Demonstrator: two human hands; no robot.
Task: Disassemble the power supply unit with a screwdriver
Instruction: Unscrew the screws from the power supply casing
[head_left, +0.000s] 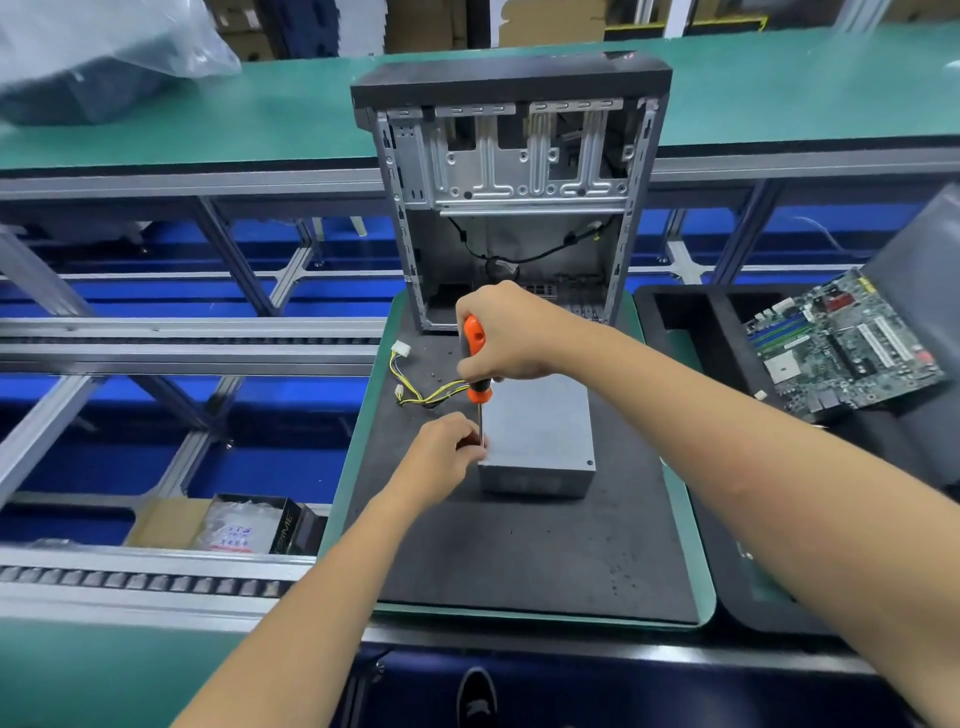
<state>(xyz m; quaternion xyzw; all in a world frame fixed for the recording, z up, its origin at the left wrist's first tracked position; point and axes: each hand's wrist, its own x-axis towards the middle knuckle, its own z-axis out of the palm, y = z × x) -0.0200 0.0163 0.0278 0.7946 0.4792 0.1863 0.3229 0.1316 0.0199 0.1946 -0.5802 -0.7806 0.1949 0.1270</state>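
1. On the dark mat (519, 561) in front of you sits the grey power supply unit (537, 436), its yellow and black cables (421, 392) trailing off to the left with white plugs on the ends.
2. Your right hand (511, 332) is wrapped around the orange screwdriver (475, 364), held upright, shaft pointing down at the unit's near left corner.
3. Your left hand (441, 457) has its fingers curled against that same corner, right at the shaft; you can't tell what they pinch, because the tip and any screw are hidden behind them.
4. Just behind the unit stands the open computer case (511, 197), stripped, a black wire looping inside.
5. Off to your right, a green motherboard (841, 345) lies in a black tray (696, 322), well apart from the unit.
6. Far left, a blurred plastic bag (104, 57) rests on the green counter (779, 93); a conveyor with metal rails (182, 343) runs below, and a carton (228, 525) sits lower left.
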